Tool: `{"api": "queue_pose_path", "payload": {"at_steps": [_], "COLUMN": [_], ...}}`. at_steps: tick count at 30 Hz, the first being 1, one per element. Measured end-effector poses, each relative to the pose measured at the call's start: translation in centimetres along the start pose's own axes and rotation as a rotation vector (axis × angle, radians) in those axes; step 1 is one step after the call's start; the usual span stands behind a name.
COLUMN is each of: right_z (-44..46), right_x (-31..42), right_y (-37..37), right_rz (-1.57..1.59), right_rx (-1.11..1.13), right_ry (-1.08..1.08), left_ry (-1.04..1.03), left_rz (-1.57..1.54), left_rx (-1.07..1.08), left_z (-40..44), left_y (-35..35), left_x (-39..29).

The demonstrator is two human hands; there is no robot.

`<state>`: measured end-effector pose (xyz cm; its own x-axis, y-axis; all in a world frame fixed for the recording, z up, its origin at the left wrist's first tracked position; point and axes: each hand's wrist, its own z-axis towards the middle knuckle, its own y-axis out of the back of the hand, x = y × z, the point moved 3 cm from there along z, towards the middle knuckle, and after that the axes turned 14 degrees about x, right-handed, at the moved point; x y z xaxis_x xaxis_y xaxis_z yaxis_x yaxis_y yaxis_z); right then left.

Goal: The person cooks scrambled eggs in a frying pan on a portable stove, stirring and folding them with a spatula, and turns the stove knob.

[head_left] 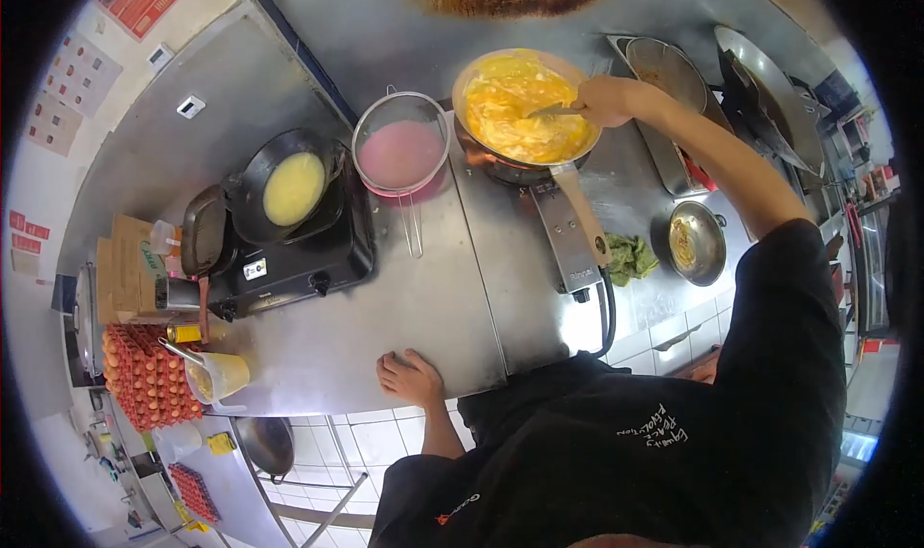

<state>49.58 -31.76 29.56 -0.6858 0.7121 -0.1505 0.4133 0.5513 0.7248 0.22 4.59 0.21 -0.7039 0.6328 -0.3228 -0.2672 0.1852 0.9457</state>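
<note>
Slow sweeps of the utensil gripped in the right hand seemed best for the beaten eggs in the frying pan, while the left hand rested, fingers loosely spread, on the steel counter.

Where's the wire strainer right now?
In the head view, the wire strainer sits left of centre, between the black pan and the tan frying pan.
</note>
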Motion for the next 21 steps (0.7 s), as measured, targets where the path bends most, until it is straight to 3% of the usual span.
{"api": "queue_pose_path", "payload": {"at_steps": [3,14,18,21], "right_z": [-3.7,-12.5,-9.8,-8.0], "right_x": [1.5,3.6,2.6,3.3], "right_y": [0.0,4.9,1.8,0.0], "right_rz": [0.165,0.148,0.245,0.148], "right_rx": [0.028,0.057,0.179,0.052], "right_ry": [0.0,0.054,0.024,0.039], "left_ry": [-0.008,-0.019,-0.003,0.003], "left_rz": [-0.001,-0.012,-0.02,-0.009], "left_rx": [-0.005,-0.016,-0.008,0.0], "left_z": [0.0,-0.1,0.0,-0.1], "left_y": [0.1,-0.3,-0.1,-0.1], "left_x": [-0.1,0.3,0.0,0.1]}}
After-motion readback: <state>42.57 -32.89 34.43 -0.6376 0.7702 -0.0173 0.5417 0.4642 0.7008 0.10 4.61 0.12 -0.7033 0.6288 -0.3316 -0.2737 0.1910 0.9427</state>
